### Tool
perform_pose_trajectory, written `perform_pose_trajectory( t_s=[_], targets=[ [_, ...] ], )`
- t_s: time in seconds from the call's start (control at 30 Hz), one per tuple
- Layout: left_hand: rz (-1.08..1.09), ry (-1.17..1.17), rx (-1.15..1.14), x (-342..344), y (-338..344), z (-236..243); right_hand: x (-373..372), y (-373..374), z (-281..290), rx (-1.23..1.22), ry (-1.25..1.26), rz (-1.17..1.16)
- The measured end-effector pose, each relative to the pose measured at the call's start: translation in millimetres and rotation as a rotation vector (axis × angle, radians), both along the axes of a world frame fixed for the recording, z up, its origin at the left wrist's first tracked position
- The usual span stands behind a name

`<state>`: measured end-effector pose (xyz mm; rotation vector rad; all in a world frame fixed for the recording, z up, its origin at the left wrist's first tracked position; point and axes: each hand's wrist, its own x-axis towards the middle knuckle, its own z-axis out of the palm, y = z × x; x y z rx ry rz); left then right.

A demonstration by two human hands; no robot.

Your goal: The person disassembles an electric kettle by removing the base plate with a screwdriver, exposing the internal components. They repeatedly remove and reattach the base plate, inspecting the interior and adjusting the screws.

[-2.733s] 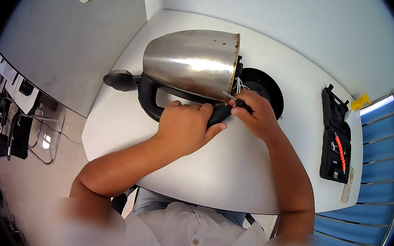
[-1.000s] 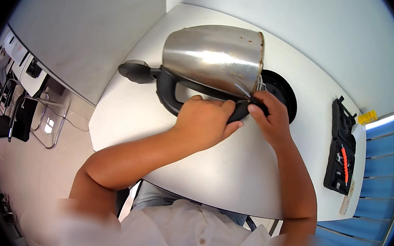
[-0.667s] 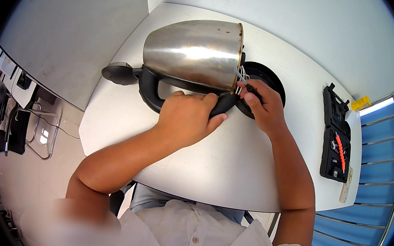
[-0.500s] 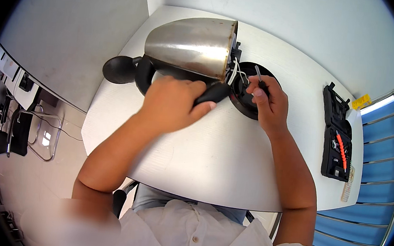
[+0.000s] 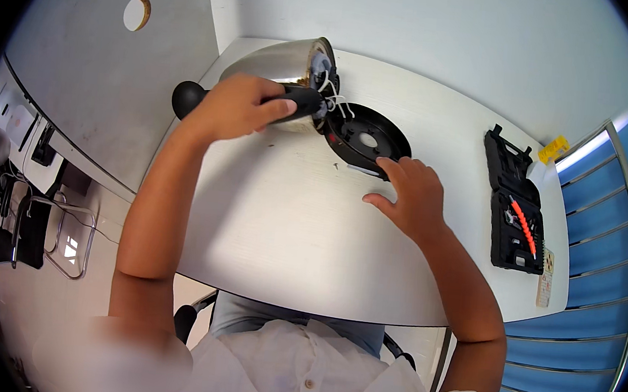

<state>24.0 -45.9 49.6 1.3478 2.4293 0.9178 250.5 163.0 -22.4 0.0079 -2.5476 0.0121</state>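
Note:
A stainless steel electric kettle (image 5: 277, 61) lies on its side at the far left of the table. My left hand (image 5: 235, 111) is closed round its black handle (image 5: 301, 104). White wires (image 5: 331, 85) come out of the kettle's exposed bottom end and hang toward a round black base cover (image 5: 387, 131) with a hole in its middle. Beside the near right rim of that cover is my right hand (image 5: 412, 197), thumb and fingers apart and nothing in its grasp. Its fingertips overlap the rim; I cannot tell if they press on it. No screwdriver shows in this hand.
An open black tool case (image 5: 518, 232) with an orange flexible shaft (image 5: 524, 228) lies at the right. Near it are a pale remote-like strip (image 5: 546, 280) and a yellow item (image 5: 554, 150). Dark crumbs (image 5: 337, 165) dot the white table (image 5: 309, 248). A metal railing (image 5: 600, 258) borders the right side.
The kettle has turned so its open bottom faces more toward me. My right hand has come down and opened; the screwdriver it held is out of sight. The base cover is more exposed.

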Motion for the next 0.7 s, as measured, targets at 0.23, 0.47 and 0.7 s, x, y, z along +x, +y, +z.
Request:
perform_pose_trajectory(
  t_s=[0.23, 0.47, 0.7],
  targets=[
    [-0.062, -0.098, -0.019, -16.4, -2.4, 17.6, -17.5, 7.8, -15.3, 0.033, 0.195, -0.087],
    [-0.064, 0.044, -0.035, -19.0, -6.6, 38.2, -32.2, 28.7, 38.3, -0.452, 0.143, -0.067],
    [-0.094, 0.148, 0.01, -25.4, -10.2, 58.3, -36.1, 57.4, 65.4, -0.73, -0.041, 0.024]
  ],
)
